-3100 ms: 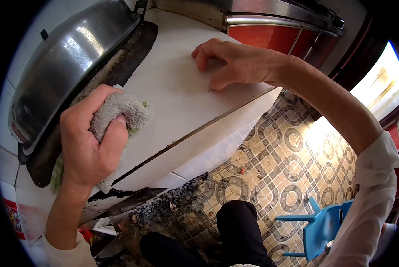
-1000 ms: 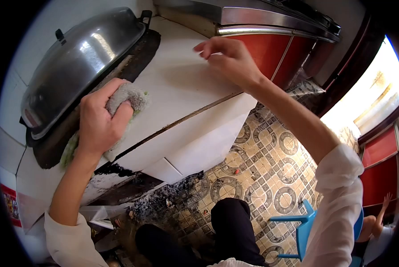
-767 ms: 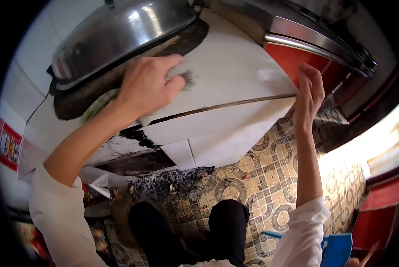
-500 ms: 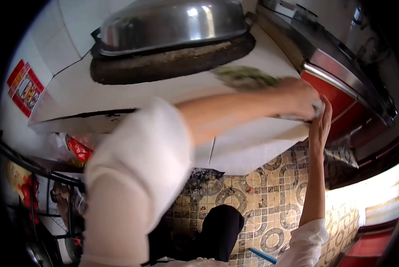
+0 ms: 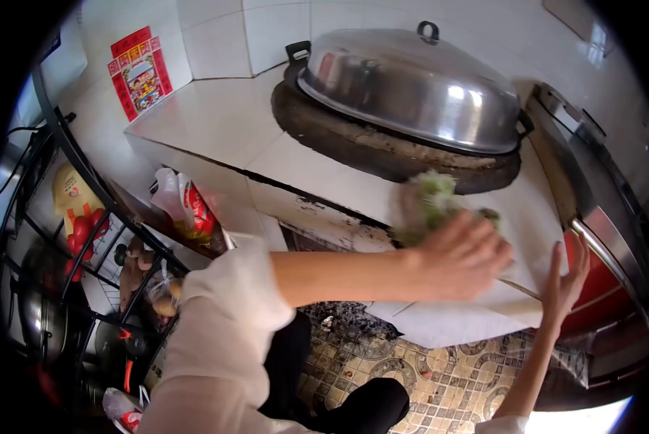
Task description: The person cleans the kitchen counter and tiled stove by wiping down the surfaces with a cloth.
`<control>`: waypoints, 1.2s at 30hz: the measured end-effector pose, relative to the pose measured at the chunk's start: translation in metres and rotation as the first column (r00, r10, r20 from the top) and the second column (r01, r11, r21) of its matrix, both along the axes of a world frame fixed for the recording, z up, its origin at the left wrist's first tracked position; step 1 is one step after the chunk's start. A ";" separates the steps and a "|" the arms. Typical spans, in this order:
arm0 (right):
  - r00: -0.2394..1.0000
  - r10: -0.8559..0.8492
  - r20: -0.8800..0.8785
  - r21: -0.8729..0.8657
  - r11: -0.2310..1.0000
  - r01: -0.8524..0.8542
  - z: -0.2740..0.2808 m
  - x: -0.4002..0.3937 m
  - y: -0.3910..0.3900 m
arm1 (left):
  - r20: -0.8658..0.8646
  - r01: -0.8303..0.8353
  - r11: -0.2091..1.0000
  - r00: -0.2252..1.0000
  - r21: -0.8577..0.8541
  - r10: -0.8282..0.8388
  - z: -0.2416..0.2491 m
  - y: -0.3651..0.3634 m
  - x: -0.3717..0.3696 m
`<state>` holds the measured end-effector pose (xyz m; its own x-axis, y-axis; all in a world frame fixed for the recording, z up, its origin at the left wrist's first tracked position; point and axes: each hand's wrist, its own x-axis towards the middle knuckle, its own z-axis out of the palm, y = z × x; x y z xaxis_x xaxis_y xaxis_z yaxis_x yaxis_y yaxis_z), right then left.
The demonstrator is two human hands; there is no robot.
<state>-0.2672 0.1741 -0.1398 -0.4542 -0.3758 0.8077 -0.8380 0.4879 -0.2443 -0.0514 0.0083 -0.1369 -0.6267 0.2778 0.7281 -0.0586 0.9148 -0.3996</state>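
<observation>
My left hand reaches across from the left over the white tiled counter, palm down, with its fingers curled over a blurred green and greyish cloth. Part of the cloth sticks out past the hand toward the stove edge; its exact shape is smeared by motion. At the counter's right front corner, my right hand is raised with fingers spread and nothing seen in it. A large wok under a domed metal lid sits behind the cloth.
A black wire rack with red items and vegetables stands at the left. Plastic bags lie below the counter's left side. A red cabinet with a metal edge is at the right. Patterned floor tiles show below.
The camera view has shifted, so the wok and counter appear further right and lower. My left hand has moved away from my right hand, whose fingers now spread apart.
</observation>
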 end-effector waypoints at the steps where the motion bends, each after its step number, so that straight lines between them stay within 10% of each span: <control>1: 0.996 -0.014 0.087 -0.012 1.000 0.015 0.000 -0.005 0.004 | 0.079 -0.063 0.993 0.995 0.102 0.055 0.002 -0.019 0.024; 9: 0.985 0.047 0.164 0.044 0.998 -0.055 -0.002 -0.017 0.012 | 0.088 -0.629 0.625 0.734 0.463 0.673 0.010 -0.163 0.209; 16: 0.989 -0.010 0.149 0.110 0.994 -0.006 -0.004 -0.029 0.017 | -0.094 -0.726 0.437 0.461 0.531 0.882 -0.023 -0.239 0.331; 18: 0.982 0.021 0.190 0.126 0.991 -0.045 -0.003 -0.030 0.019 | -0.289 -0.297 0.445 0.447 0.845 0.846 -0.046 -0.239 0.362; 21: 0.989 0.045 0.138 0.177 0.982 -0.069 -0.002 -0.034 0.019 | -0.409 0.472 0.246 0.280 0.846 0.869 -0.079 -0.232 0.382; 24: 0.985 0.165 0.047 0.127 0.977 -0.170 0.011 -0.022 0.002 | -0.532 0.597 0.387 0.079 0.702 0.843 -0.091 -0.239 0.378; 27: 0.958 0.279 -0.072 0.234 0.938 -0.255 0.020 0.045 -0.042 | -0.636 0.632 0.354 0.293 0.689 0.714 -0.053 -0.225 0.337; 29: 0.921 0.319 -0.222 0.314 0.918 -0.243 0.019 0.082 -0.069 | -0.562 0.254 0.504 0.296 0.826 0.772 -0.079 -0.237 0.292; 32: 0.938 0.303 -0.167 0.367 0.902 -0.226 0.017 0.107 -0.083 | -0.469 0.161 0.465 0.563 0.870 0.681 -0.127 -0.182 0.245; 35: 0.962 0.262 -0.076 0.339 0.914 -0.222 0.009 0.089 -0.075 | -0.513 -0.051 0.858 0.783 0.512 0.352 -0.168 -0.192 0.234; 36: 0.963 0.263 -0.060 0.343 0.911 -0.227 0.009 0.087 -0.074 | -0.547 0.062 0.795 0.758 0.603 0.356 -0.155 -0.194 0.244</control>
<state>-0.1801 0.1004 -0.1305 -0.2351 -0.7177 0.6555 -0.9533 0.3019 -0.0114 0.1928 -0.1859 -0.2923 0.0150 -0.3591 0.9332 -0.2473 0.9029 0.3515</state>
